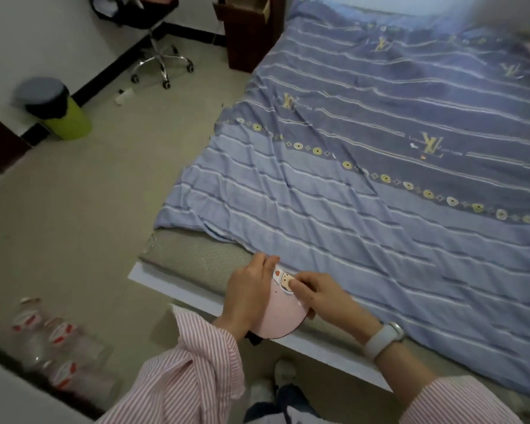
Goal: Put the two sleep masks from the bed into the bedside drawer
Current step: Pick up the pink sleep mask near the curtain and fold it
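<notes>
I held a pink sleep mask (280, 316) over the bed (380, 179) edge, left hand (251, 293) and right hand (317, 290) fingers clamped on it.

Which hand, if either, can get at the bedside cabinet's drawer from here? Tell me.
Probably neither. The left hand and right hand both hold the pink sleep mask at the bed's foot, and the dark bedside cabinet stands far off by its head.
</notes>
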Demonstrator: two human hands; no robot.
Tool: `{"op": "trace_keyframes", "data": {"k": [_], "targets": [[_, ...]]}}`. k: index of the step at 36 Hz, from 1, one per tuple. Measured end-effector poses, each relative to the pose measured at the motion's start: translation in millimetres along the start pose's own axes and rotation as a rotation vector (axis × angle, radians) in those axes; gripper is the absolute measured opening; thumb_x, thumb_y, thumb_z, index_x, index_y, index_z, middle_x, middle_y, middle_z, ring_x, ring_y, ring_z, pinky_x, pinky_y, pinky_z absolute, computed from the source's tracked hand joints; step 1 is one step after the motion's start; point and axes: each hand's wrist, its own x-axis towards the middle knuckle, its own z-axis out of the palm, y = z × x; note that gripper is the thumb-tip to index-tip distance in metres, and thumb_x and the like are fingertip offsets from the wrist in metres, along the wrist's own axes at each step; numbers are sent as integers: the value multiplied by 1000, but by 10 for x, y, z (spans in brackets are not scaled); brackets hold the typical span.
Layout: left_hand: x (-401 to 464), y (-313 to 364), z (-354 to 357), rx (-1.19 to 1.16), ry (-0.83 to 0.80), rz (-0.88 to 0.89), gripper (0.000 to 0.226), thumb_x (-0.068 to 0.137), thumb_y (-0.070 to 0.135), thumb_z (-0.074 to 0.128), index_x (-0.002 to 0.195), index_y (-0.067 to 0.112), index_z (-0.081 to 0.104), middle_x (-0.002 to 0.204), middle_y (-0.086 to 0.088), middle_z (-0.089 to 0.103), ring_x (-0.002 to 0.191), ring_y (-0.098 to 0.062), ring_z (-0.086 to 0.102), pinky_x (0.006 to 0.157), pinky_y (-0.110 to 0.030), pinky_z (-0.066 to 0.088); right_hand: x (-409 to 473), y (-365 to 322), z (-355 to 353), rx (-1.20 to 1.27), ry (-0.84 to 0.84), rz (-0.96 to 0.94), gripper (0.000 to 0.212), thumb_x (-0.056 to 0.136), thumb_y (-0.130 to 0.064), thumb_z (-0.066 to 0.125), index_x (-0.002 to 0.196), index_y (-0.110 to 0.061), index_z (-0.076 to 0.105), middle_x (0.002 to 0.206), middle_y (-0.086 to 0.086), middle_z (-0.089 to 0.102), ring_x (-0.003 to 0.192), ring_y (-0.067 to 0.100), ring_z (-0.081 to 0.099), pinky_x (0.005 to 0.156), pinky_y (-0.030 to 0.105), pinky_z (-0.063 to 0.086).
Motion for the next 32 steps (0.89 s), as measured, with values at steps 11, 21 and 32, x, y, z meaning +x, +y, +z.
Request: {"op": "trace_keyframes", "data": {"k": [11,21,32], "targets": [[83,-265,-480,-308,-21,-423,23,85,38,53,94,20,63,93,-1,67,84,-17,61,71,-33,49,649,-300,138,-174,155,-185,20,89,-18,52,81,-12,69,53,-14,48,52,3,44,51,15,34],[-153,-880,-965,-608,238,-665,13,85,24,59,76,21,68,71,6,67,56,0,61,51,-12,48,1070,-593,884,377,-134,93,16,91,-19,49,88,-15,64,70,-4,64,56,-1,60,51,15,49],[122,-2071,-2353,-843,226,-682,16,89,28,54,84,23,68,90,1,71,81,-12,67,71,-24,57,2060,-1557,2183,342,-86,116,14,91,-19,51,84,-16,62,85,5,66,73,16,58,63,29,52]]}}
